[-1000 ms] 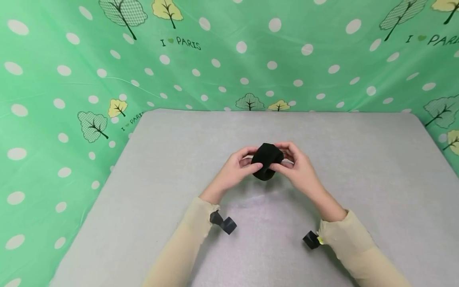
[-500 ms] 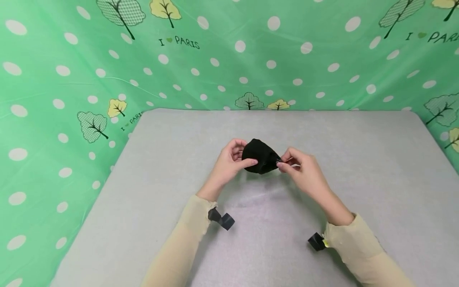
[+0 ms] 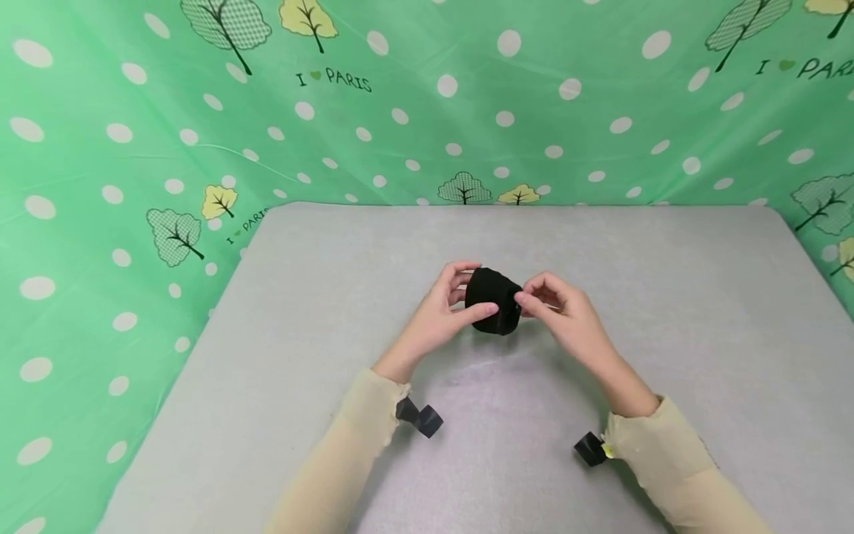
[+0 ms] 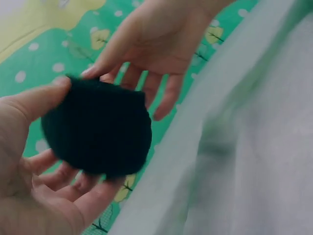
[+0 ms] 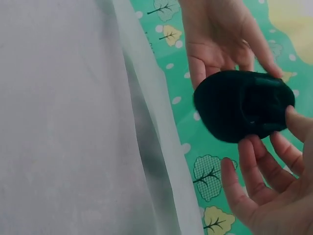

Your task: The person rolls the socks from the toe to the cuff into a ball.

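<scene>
A small black cloth bundle [image 3: 490, 293], rounded and folded like a rolled-up sock, is held up over the table between both hands. My left hand [image 3: 437, 308] grips its left side, thumb on the near face and fingers round the back. At its right end my right hand [image 3: 563, 311] pinches the edge between thumb and fingertips. From the right wrist view, the bundle [image 5: 230, 105] shows a folded opening towards the right hand [image 5: 269, 196]. In the left wrist view its smooth dark side [image 4: 98, 127] faces the camera, and the left fingers support it from underneath.
The grey table [image 3: 300, 311] spreads below the hands. A green polka-dot sheet printed with trees [image 3: 400, 96] hangs behind it and down the left side. Black wrist cameras [image 3: 429, 420] stick out inward from both beige sleeves [image 3: 674, 445].
The right hand moved from the bundle's near face to its right edge, drawing it out to a point, which has since shortened. The left hand shifted left, then back right with the bundle.
</scene>
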A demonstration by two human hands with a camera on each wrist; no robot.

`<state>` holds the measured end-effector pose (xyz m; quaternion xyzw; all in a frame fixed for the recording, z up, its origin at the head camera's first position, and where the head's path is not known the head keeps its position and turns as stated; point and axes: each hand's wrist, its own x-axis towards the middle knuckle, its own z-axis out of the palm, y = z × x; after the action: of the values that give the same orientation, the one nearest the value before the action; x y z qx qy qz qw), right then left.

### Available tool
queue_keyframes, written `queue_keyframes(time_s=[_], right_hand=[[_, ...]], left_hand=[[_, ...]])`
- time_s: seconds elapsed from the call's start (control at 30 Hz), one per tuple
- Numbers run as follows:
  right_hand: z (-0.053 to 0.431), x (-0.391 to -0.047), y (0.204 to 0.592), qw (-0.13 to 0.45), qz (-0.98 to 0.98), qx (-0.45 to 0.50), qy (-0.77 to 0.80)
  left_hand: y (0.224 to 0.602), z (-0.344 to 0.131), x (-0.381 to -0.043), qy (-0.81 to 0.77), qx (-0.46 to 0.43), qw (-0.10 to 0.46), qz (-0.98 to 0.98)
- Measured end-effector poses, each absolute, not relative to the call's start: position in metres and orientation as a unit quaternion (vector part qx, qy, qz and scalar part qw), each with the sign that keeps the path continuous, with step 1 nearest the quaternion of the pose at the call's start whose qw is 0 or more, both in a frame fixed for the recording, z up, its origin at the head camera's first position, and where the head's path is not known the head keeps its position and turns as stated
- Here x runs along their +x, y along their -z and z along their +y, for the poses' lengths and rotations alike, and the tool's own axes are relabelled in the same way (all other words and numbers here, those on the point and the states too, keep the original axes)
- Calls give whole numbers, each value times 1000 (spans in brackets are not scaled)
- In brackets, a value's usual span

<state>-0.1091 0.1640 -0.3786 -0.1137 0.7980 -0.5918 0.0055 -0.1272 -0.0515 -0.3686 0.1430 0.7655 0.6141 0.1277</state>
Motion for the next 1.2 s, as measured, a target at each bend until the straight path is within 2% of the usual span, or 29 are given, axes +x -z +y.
queue_keyframes(time_s=[0.23, 0.5, 0.63, 0.73, 0.9, 0.97, 1.03, 1.2], right_hand=[[160, -107, 378, 7, 797, -143, 587], [153, -102, 378, -39, 825, -188, 532], [153, -98, 380, -27, 810, -219, 543], [154, -98, 382, -5, 798, -194, 571], [159, -104, 384, 45, 745, -91, 659], [162, -105, 384, 61, 723, -61, 686], [164, -106, 384, 81, 702, -46, 706], [163, -107, 380, 120, 677, -58, 724]], left_hand=[[367, -42, -119, -545, 130, 72, 825], [371, -37, -121, -520, 123, 23, 845], [374, -38, -124, -505, 104, 0, 857], [372, -40, -124, -518, 111, 36, 847], [366, -48, -125, -617, 147, 182, 752], [366, -51, -126, -645, 153, 221, 715], [367, -53, -127, -660, 159, 236, 695], [372, -50, -131, -657, 156, 212, 707]])
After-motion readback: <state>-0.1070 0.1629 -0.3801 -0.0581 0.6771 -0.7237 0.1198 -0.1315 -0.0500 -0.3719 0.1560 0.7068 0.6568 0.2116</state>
